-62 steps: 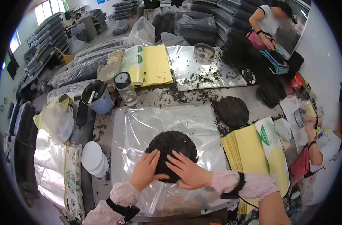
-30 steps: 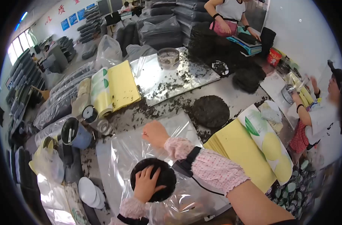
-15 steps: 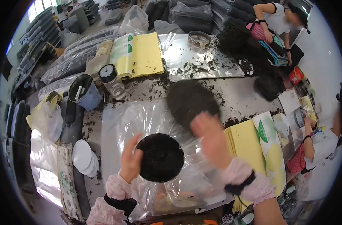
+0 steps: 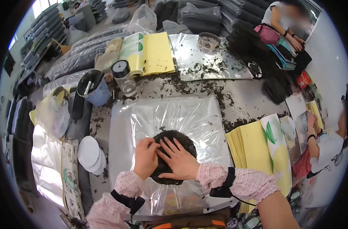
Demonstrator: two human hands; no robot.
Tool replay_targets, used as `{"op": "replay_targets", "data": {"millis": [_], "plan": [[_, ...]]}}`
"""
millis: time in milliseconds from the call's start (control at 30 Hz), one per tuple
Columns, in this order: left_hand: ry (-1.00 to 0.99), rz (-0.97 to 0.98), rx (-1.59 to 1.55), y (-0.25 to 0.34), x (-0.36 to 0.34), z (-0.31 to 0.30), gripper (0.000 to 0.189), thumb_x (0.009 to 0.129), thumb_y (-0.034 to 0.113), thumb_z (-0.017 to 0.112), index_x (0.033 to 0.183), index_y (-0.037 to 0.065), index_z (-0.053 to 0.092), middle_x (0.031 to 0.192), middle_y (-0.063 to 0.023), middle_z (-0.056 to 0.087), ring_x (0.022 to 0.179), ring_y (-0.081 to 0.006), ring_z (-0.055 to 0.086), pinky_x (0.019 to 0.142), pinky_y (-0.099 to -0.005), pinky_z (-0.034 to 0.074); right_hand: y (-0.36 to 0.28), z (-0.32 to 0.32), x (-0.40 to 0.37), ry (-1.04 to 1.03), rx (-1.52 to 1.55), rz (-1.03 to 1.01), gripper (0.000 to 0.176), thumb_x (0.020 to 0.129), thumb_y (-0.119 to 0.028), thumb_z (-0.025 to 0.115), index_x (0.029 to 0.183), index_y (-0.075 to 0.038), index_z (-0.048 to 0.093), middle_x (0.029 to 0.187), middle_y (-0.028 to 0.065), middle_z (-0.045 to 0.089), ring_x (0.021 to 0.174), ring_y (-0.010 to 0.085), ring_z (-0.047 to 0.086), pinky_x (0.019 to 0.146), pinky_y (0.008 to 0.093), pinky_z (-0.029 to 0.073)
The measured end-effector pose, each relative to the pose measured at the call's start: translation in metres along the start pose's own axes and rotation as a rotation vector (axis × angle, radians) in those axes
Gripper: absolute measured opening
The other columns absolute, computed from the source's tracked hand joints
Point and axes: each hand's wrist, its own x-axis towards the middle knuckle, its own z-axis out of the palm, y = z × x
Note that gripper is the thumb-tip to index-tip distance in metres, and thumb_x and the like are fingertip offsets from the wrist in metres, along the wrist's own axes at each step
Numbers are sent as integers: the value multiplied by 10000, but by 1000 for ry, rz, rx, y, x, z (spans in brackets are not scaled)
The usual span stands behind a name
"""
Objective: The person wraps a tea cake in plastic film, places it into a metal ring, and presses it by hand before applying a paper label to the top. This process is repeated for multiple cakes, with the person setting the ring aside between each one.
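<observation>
A round, dark cake of flaky material [image 4: 188,141] lies on clear plastic film [image 4: 197,114] over a pale board in the middle of the table. My right hand [image 4: 179,162] presses flat on top of it, fingers spread. Against the cake's left edge rests my left hand [image 4: 146,158], its fingers slightly bent and touching the right hand's fingertips. Both hands partly cover the cake.
Yellow paper sheets [image 4: 246,147] lie to the right, with white round discs [image 4: 91,154] on the left. Behind stand a blue bucket [image 4: 97,91], a lidded jar [image 4: 127,86] and a metal sheet [image 4: 189,68] strewn with dark flakes. Co-workers [image 4: 326,149] sit at the right.
A second dark round piece, blurred near my right hand before, no longer shows separately. My right hand has come left and down onto the cake; my left hand has moved onto its edge.
</observation>
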Motion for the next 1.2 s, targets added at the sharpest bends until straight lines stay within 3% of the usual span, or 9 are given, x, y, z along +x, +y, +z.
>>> {"op": "replay_targets", "data": {"millis": [100, 300, 533, 600, 667, 700, 800, 1033, 1200], "plan": [[-191, 574, 273, 19, 24, -17, 428, 802, 186, 628, 1210, 59, 647, 1430, -119, 540, 1360, -345, 463, 1170, -501, 308, 5, 17, 1, -17, -39, -14, 978, 897, -702, 531, 1534, 12, 326, 1593, 304, 254, 1515, 449, 162, 1233, 561, 124], [-506, 447, 214, -5, 42, 31, 675, 734, 328, 714, 1338, 70, 556, 1397, -111, 550, 1332, -335, 470, 1144, -513, 304, 14, 21, 5, -254, 266, 37, 761, 932, -642, 539, 1340, -2, 591, 1255, 265, 622, 1190, 434, 554, 1068, 519, 384], [-529, 488, 327, 17, 42, 12, 601, 763, 155, 703, 1339, 55, 565, 1325, -119, 581, 1268, -346, 525, 1067, -460, 390, 2, 35, 7, -176, 23, 94, 648, 918, -515, 602, 1379, -60, 575, 1328, 170, 612, 1268, 373, 516, 1078, 521, 372], [-494, 442, 191, 25, 34, -18, 594, 790, 129, 673, 1360, 26, 541, 1350, -152, 579, 1295, -355, 522, 1061, -463, 403, -3, 29, 4, 135, -23, 46, 424, 861, -302, 662, 1205, -53, 664, 1193, 175, 660, 1153, 323, 606, 974, 458, 476], [-354, 210, 20, 23, 14, -44, 641, 832, 156, 669, 1412, -31, 473, 1390, -221, 549, 1324, -378, 498, 1090, -498, 377, -13, -34, 3, -239, 138, 273, 351, 820, -229, 690, 1123, -52, 687, 1107, 200, 663, 1079, 308, 640, 911, 422, 516], [-193, 126, 55, 20, -4, -45, 648, 846, 160, 663, 1425, -46, 455, 1413, -235, 528, 1347, -385, 475, 1111, -509, 356, -3, -36, -8, 168, 142, 146, 404, 823, -237, 702, 1173, -38, 671, 1033, 202, 660, 1017, 316, 656, 880, 413, 534], [28, -44, 237, 25, -12, -19, 718, 882, 220, 665, 1458, -103, 385, 1516, -287, 401, 1466, -405, 319, 1193, -535, 240, 28, -36, 11, 488, -134, 240, 745, 913, -386, 659, 1515, -43, 383, 1432, 311, 461, 1381, 439, 415, 1146, 561, 320], [186, -101, 161, 10, -33, -42, 651, 879, 217, 720, 1422, -32, 460, 1433, -265, 469, 1368, -425, 400, 1145, -511, 291, 40, -30, -38, 421, -54, 342, 848, 872, -441, 718, 1530, -46, 358, 1532, 323, 340, 1453, 453, 300, 1204, 579, 186], [-35, -396, 28, -37, -112, -87, 256, 872, 147, 704, 1061, -19, 654, 1050, -191, 622, 1043, -365, 569, 972, -452, 432, 62, -24, -161, 374, 564, 883, 585, 926, -270, 709, 1409, 2, 520, 1246, 230, 613, 1180, 268, 595, 989, 430, 478]]}}
